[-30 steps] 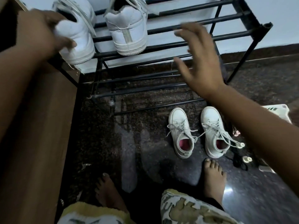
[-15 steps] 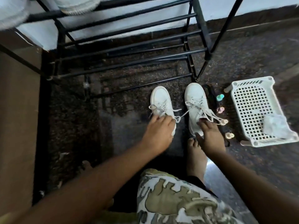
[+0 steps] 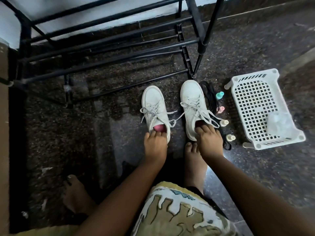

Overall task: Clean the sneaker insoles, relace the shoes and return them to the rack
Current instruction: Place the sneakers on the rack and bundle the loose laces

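The left hand (image 3: 155, 147) has slid back since a moment ago. Then it lay over the laces (image 3: 153, 113). Now it sits at the heel of the left sneaker (image 3: 154, 101), and the pink inside shows. Its fingers curl over the heel rim and hold it. The right hand (image 3: 210, 142) stays at the heel of the right sneaker (image 3: 192, 94), with its fingers hooked into the opening. Both sneakers stand side by side on the floor (image 3: 85, 133). Past them stands the black rack (image 3: 109, 40). A white basket (image 3: 252, 74) lies near, on the right.
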Demonstrator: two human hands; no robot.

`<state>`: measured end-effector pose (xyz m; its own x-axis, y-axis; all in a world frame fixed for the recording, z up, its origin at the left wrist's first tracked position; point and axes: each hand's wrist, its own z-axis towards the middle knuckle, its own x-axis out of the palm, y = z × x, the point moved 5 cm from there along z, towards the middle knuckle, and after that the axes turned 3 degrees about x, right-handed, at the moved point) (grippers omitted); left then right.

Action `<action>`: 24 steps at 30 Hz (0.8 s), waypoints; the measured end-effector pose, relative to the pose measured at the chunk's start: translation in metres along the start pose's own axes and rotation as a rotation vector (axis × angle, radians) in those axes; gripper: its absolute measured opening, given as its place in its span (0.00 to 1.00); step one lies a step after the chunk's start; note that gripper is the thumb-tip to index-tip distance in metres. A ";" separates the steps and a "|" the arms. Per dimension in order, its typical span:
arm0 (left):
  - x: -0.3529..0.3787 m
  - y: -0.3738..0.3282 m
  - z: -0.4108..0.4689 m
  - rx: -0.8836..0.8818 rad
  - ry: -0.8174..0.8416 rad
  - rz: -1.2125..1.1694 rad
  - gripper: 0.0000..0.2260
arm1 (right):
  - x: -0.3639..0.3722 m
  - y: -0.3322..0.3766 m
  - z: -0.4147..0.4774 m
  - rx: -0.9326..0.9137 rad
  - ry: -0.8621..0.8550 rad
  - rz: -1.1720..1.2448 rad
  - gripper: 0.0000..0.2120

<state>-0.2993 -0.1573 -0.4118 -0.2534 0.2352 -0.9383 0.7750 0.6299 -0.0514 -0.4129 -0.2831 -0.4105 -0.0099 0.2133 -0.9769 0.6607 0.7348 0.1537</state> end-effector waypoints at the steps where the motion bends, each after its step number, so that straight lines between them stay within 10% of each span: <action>1: 0.004 0.001 0.001 0.003 0.000 0.005 0.15 | 0.002 -0.004 0.002 0.002 0.016 0.016 0.08; 13: -0.066 0.020 -0.020 0.045 -0.001 -0.065 0.09 | -0.049 0.006 -0.024 -0.107 -0.039 0.164 0.12; 24: -0.239 0.030 -0.133 0.303 -0.526 -0.208 0.05 | -0.211 0.028 -0.094 -0.285 -0.487 0.402 0.12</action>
<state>-0.2923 -0.0958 -0.1439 -0.1575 -0.3127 -0.9367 0.8888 0.3684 -0.2725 -0.4627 -0.2473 -0.1861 0.5768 0.2403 -0.7808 0.3186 0.8139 0.4859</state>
